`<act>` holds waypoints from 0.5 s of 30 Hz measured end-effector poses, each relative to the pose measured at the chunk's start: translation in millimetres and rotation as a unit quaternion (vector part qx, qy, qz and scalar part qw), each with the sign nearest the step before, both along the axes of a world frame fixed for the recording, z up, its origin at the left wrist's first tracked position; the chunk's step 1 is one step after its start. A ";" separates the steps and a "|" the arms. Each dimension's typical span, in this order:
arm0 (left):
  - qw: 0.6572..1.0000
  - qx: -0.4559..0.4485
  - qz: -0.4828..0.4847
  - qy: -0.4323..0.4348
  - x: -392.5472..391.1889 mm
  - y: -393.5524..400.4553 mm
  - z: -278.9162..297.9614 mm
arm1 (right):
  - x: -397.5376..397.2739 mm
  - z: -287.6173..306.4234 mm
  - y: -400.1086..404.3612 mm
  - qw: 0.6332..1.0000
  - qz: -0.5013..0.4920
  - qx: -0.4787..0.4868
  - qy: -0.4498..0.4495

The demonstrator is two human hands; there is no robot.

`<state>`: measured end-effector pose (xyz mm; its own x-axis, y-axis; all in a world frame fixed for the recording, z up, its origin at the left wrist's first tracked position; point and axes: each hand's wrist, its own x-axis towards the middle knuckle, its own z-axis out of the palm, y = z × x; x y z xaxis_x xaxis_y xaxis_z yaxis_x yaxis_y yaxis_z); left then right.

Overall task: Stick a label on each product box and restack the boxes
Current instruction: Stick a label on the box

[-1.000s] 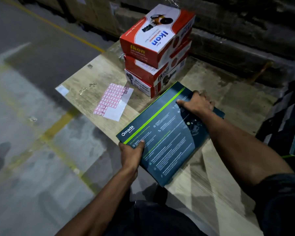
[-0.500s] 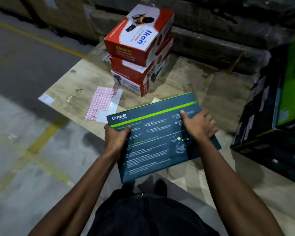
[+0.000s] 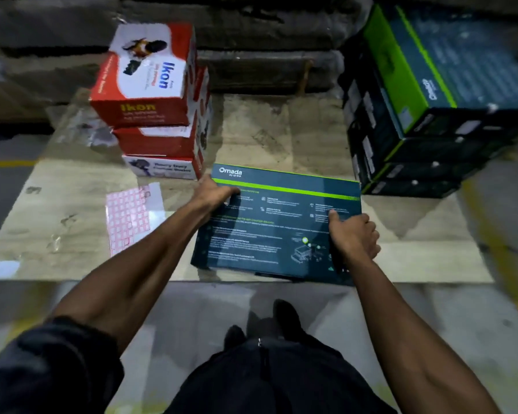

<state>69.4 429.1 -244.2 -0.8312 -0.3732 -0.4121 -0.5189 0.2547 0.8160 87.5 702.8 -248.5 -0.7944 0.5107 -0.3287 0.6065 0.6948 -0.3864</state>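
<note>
Now the Omada box [image 3: 278, 222] (still two-handed) sits squarer, nearer the platform [image 3: 281, 138].

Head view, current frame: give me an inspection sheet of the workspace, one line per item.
Surface: wooden board, worn and stained, low over the floor.
Job's things: dark flat box near the board's front edge; label sheet lying flat to its left.
Clutter: stack of red and white boxes at back left; stack of dark and green boxes at right.
Hands: left hand grips the flat box's left edge; right hand grips its right edge.
Cables: nothing seen.
Surroundings: concrete floor with yellow lines; wrapped goods behind the board.
</note>
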 end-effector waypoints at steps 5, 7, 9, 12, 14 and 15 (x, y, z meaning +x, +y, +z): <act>0.998 -0.003 -0.062 -0.028 -14.9 14.5 7.4 | 26.7 -4.5 2.3 0.998 -0.053 -0.011 -0.006; 0.996 -0.021 -0.077 -0.030 -16.5 14.1 4.3 | 33.9 -5.5 3.4 0.998 -0.054 -0.016 -0.008; 0.994 -0.047 -0.095 -0.019 -13.8 7.9 -3.4 | 38.6 -4.8 3.2 0.999 -0.047 -0.012 -0.008; 0.989 -0.102 -0.102 -0.028 -3.1 -2.4 -16.2 | 39.6 -0.3 -1.8 0.999 0.003 0.052 0.006; 0.980 -0.169 -0.102 -0.018 18.9 2.8 -8.6 | 34.6 2.2 -7.1 0.992 0.076 0.098 0.020; 0.974 -0.203 -0.099 -0.010 33.0 8.8 -3.2 | 29.7 2.8 -9.9 0.985 0.122 0.115 0.029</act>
